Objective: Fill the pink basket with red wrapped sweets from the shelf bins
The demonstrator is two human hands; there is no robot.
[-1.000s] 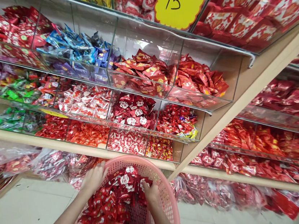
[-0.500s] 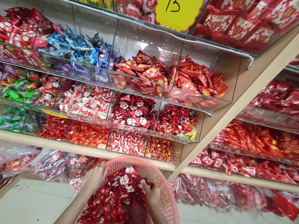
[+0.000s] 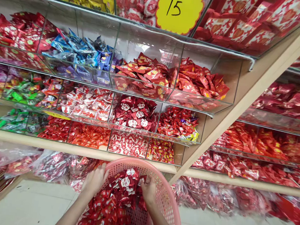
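A pink perforated plastic basket (image 3: 170, 202) stands low in the middle of the view. Red wrapped candies (image 3: 107, 209) fill its left side and middle, with darker red, white-printed ones on top. My left hand (image 3: 95, 179) is closed on the basket's left rim. Inside the basket on the right, my right hand (image 3: 148, 190) has its fingers curled on the dark red wrapped candies (image 3: 129, 183) at the top of the pile. The right fingertips are partly hidden, so how many candies they hold does not show.
Wooden shelving (image 3: 80, 148) with clear compartments of wrapped candies rises ahead, just beyond the basket. A yellow price sign (image 3: 180, 8) reads 15. Plastic bags of candy (image 3: 53, 164) lie beneath the bottom shelf, above a pale tiled floor (image 3: 37, 201).
My right hand has shifted slightly up and left over the candies, its fingers curling further in. The left hand stays at the rim, and the view has shifted slightly.
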